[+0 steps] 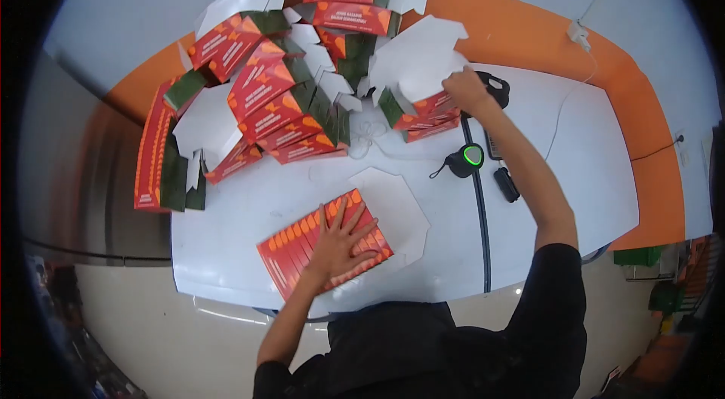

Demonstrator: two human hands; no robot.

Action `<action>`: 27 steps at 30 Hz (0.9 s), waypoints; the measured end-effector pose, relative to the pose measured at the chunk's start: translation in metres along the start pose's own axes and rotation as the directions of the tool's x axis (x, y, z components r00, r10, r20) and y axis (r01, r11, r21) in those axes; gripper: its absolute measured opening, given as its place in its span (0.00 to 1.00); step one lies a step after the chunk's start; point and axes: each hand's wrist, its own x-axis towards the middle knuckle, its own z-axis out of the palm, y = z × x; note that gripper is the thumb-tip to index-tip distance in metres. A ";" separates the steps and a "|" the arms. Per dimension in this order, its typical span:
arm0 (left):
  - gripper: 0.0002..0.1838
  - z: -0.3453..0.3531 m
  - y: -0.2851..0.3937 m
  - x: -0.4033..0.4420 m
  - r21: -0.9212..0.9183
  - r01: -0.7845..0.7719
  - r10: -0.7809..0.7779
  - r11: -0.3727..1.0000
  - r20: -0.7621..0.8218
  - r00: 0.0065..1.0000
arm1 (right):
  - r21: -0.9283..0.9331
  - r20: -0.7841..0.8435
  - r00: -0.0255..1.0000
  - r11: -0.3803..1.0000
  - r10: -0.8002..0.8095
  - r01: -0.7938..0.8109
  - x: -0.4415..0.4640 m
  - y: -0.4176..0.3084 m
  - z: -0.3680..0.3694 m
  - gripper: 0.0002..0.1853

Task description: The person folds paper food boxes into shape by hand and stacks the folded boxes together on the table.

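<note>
My left hand (336,249) lies flat with fingers spread on a red and orange printed cardboard box (285,249) near the table's front edge. A white flap (405,216) extends from that box to the right. Farther back, my right hand (467,91) is closed at the right edge of an open cardboard box (434,104) with a raised white lid. This box rests on a short stack of similar red boxes (434,132). The fingertips of my right hand are partly hidden.
Several folded red boxes with green sides (272,114) are piled at the back left, and more boxes (351,15) lean by the wall. A black round device with a green ring (464,160), a small black case (506,184) and a dark strip (480,225) are on the white table (574,195).
</note>
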 end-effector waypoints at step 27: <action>0.51 0.031 0.014 -0.032 0.120 0.616 -0.548 0.779 -0.347 0.761 | 0.916 0.375 0.925 0.131 0.062 -0.380 -0.178 -0.313 -0.044 0.21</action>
